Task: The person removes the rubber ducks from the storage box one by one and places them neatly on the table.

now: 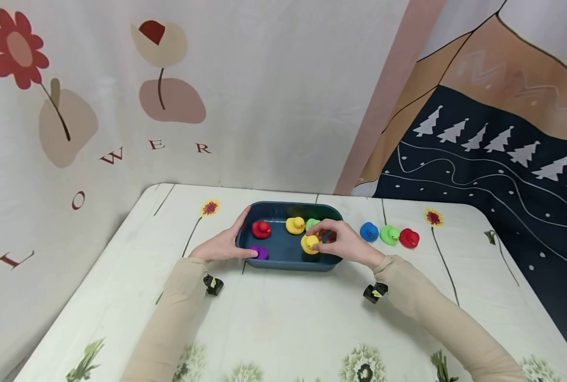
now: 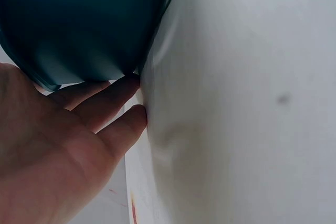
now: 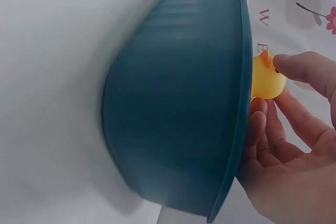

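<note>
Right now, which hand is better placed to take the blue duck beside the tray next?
Probably the right hand: it is nearer the blue duck, though it must first release the yellow duck it pinches. The left hand holds the left end of the tray.

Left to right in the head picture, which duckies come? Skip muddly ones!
Red rubber duck in the dark blue tray, unheld yellow rubber duck, held yellow rubber duck, blue rubber duck, green rubber duck, outer red rubber duck.
</note>
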